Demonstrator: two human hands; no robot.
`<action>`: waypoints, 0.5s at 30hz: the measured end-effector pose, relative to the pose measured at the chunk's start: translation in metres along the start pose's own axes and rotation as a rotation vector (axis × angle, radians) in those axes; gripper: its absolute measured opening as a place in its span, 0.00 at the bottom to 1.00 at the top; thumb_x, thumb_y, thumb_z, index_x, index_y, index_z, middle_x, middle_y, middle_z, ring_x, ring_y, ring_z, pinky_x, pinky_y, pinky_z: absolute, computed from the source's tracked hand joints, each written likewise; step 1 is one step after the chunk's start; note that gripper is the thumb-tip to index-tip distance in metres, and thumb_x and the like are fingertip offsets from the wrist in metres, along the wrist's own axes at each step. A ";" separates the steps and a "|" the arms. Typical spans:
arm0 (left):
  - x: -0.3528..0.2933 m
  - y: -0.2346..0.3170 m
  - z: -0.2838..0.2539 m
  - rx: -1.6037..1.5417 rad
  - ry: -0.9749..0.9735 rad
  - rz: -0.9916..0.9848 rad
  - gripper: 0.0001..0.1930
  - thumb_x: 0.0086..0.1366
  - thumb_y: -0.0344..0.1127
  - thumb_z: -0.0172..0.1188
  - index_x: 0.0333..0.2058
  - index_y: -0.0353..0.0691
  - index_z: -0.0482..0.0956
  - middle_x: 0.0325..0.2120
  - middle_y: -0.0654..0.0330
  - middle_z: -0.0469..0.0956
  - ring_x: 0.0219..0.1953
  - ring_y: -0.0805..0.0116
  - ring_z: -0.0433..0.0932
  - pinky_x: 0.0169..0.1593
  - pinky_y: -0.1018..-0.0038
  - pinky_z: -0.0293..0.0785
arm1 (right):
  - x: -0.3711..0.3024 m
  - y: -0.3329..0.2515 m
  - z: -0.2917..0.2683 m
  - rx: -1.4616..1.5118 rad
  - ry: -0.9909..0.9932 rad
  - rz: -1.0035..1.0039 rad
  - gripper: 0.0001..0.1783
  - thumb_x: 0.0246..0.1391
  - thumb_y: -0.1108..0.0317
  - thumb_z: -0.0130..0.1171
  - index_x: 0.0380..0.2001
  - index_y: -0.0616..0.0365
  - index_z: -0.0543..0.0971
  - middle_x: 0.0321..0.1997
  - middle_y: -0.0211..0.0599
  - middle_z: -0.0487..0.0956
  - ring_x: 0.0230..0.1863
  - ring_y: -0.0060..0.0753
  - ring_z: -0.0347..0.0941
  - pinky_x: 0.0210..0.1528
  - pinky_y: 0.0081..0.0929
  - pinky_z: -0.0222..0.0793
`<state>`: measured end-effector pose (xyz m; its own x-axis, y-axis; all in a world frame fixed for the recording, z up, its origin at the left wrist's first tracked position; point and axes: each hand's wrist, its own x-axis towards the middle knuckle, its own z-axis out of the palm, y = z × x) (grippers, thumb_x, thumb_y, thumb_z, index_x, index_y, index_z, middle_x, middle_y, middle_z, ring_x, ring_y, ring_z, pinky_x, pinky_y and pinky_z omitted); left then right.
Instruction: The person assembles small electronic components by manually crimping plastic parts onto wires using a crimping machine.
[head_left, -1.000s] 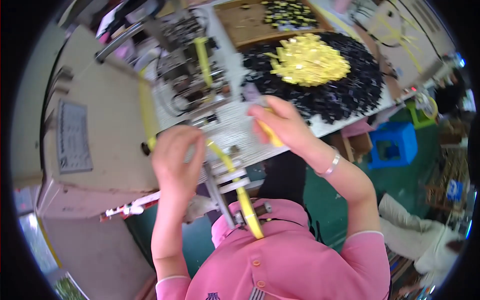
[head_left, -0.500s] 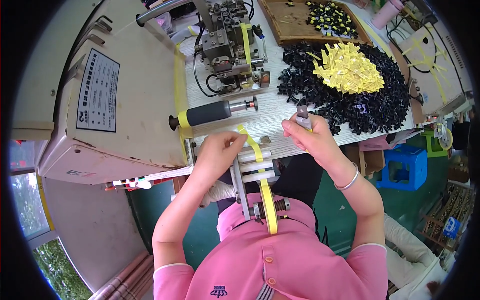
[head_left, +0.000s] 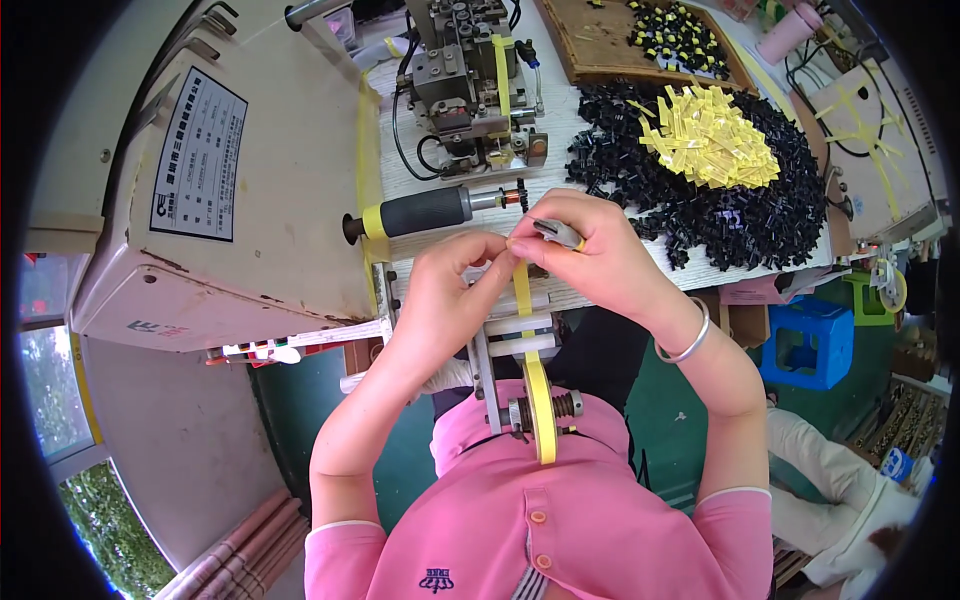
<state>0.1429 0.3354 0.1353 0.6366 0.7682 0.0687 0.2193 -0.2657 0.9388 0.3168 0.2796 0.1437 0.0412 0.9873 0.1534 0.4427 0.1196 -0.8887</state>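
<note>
My left hand (head_left: 450, 295) is closed, thumb and forefinger pinching at the free end of a yellow tape strip (head_left: 523, 290). My right hand (head_left: 595, 245) meets it there, its thumb and forefinger pinched at the same spot. A small grey metal tool with a yellow part (head_left: 560, 234) is tucked in the right hand; its exact kind cannot be made out. From the fingertips the tape runs over white rollers (head_left: 525, 345) down to a yellow tape roll (head_left: 540, 415) on a metal holder. Just beyond the hands lies a dark cylinder with a metal spindle (head_left: 425, 211).
A pile of black plastic parts (head_left: 730, 220) with yellow strips (head_left: 710, 140) on top covers the table's right. Behind it stands a wooden tray (head_left: 585, 55). A metal machine (head_left: 470, 90) is at the back, a large beige housing (head_left: 270, 170) at left, a blue stool (head_left: 810, 340) at right.
My right hand has moved left from beside the black pile to meet my left hand at the tape's end. The left hand has shifted slightly up and right.
</note>
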 end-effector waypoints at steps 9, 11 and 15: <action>0.024 0.002 -0.011 0.586 0.291 0.394 0.07 0.55 0.31 0.59 0.32 0.36 0.79 0.33 0.56 0.77 0.39 0.56 0.75 0.43 0.62 0.66 | -0.013 0.019 -0.002 -0.218 0.137 -0.193 0.08 0.41 0.78 0.62 0.28 0.59 0.75 0.48 0.45 0.73 0.41 0.37 0.74 0.38 0.26 0.70; 0.037 0.000 -0.011 0.535 0.230 0.296 0.07 0.56 0.31 0.59 0.31 0.34 0.79 0.31 0.54 0.78 0.34 0.57 0.76 0.38 0.65 0.68 | -0.006 0.027 -0.005 -0.231 0.089 -0.161 0.09 0.40 0.81 0.60 0.27 0.60 0.75 0.59 0.50 0.68 0.50 0.40 0.73 0.41 0.25 0.71; 0.050 0.000 -0.001 0.379 0.200 0.131 0.09 0.56 0.35 0.58 0.25 0.36 0.81 0.22 0.55 0.80 0.25 0.54 0.78 0.37 0.62 0.68 | 0.000 0.032 -0.003 -0.205 0.031 -0.116 0.09 0.39 0.81 0.60 0.27 0.60 0.74 0.62 0.52 0.65 0.53 0.41 0.72 0.42 0.26 0.70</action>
<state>0.1743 0.3744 0.1394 0.5294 0.8015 0.2781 0.4252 -0.5343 0.7306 0.3338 0.2828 0.1167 0.0055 0.9643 0.2648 0.6182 0.2049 -0.7588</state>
